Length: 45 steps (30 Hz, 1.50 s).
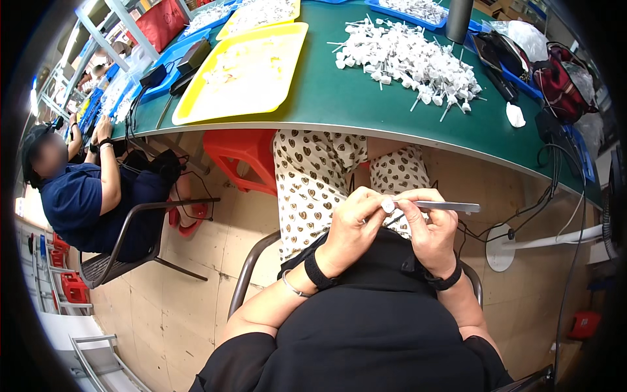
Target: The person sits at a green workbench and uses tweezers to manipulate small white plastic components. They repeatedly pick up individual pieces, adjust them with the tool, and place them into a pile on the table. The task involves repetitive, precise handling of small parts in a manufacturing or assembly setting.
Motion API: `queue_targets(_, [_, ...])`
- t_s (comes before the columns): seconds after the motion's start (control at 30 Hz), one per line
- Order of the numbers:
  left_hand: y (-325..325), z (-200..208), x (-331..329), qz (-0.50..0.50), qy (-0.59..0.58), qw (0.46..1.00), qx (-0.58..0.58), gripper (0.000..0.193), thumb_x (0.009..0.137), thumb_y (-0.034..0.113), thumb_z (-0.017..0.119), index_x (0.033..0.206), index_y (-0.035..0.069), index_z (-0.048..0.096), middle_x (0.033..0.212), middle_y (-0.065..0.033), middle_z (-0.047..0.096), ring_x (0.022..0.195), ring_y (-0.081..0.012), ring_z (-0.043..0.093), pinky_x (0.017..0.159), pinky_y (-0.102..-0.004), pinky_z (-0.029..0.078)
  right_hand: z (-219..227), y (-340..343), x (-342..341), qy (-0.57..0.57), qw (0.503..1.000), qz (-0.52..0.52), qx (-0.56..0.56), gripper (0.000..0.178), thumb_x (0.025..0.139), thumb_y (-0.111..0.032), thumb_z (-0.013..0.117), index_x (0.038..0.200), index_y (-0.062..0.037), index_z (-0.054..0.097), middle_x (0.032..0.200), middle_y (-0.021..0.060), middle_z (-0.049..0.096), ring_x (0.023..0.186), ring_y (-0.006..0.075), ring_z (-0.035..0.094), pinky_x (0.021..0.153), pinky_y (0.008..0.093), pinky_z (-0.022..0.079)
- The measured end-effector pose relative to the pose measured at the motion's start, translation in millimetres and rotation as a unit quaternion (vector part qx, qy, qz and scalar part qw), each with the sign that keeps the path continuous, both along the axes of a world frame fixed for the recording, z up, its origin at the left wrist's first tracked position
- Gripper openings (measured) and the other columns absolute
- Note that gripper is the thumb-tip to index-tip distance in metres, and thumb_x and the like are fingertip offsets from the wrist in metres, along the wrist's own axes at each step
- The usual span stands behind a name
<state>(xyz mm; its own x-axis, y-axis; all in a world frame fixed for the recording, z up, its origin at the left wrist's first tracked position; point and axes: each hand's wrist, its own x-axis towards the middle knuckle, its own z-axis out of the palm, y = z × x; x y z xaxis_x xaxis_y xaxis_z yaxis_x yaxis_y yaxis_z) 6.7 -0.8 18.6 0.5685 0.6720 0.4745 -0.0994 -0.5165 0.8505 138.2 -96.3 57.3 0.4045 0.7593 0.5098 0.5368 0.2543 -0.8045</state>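
Pinching a small white part [388, 206] at the frame's centre, the left hand [353, 225] has its grip closed on the part's left side. The right hand [432, 228], fingertips at or just beside the part, clasps a flat grey tool [454, 206], its long axis pointing rightward, nearly level. Across the top, the green table [320, 85] carries a white heap [408, 62] and yellow tray [291, 62]; tan floor [202, 251] lies below.
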Motion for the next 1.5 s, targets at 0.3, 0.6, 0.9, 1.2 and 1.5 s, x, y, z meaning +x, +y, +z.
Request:
queue_targets(0.3, [3,-2,0,-0.008,-0.011,1.0,0.008,0.013,0.091,-0.001,0.073,0.103,0.002,0.075,0.087,-0.0078,0.068,0.077,-0.019,0.066,0.068,-0.0299,0.053,-2,-3,7,0.026,0.999,0.024,-0.022,0.007,0.095,-0.001,0.07,0.102,0.0027,0.07,0.089,0.0095,0.073,0.076,0.0154,0.072,0.065,0.0263,0.055])
queue_targets(0.6, [5,-3,2,-0.01,-0.02,1.0,0.004,0.01,0.09,-0.003,0.073,0.099,0.001,0.073,0.087,-0.0082,0.068,0.077,-0.0196,0.067,0.067,-0.0304,0.054,-5,0,1,0.062,0.997,0.031,0.029,0.01,0.096,-0.002,0.071,0.105,0.0026,0.071,0.093,0.0098,0.074,0.078,0.0151,0.071,0.069,0.027,0.056])
queue_targets(0.9, [5,-8,3,-0.015,-0.021,1.0,0.006,0.01,0.091,0.0,0.073,0.101,0.002,0.074,0.087,-0.0076,0.069,0.076,-0.0186,0.067,0.065,-0.0302,0.054,-1,-1,2,0.093,0.995,0.023,-0.009,0.009,0.098,-0.005,0.07,0.102,0.0027,0.071,0.091,0.0077,0.074,0.077,0.0134,0.07,0.069,0.0261,0.055])
queue_targets(1.2, [5,-7,2,-0.013,-0.016,1.0,0.013,0.009,0.092,0.002,0.073,0.101,0.002,0.075,0.086,-0.0074,0.069,0.075,-0.0179,0.067,0.064,-0.0295,0.054,0,0,1,0.128,0.992,0.017,-0.008,0.008,0.099,-0.005,0.068,0.102,0.0027,0.069,0.09,0.0077,0.074,0.079,0.0121,0.07,0.07,0.0249,0.055])
queue_targets(1.5, [4,-4,2,0.004,-0.017,0.999,0.033,0.013,0.089,-0.001,0.074,0.101,0.004,0.075,0.085,-0.0061,0.069,0.076,-0.0188,0.067,0.066,-0.0303,0.053,0,-2,1,0.107,0.994,0.014,-0.027,0.009,0.101,-0.005,0.065,0.103,0.0038,0.067,0.093,0.0095,0.074,0.084,0.0139,0.071,0.074,0.0256,0.056])
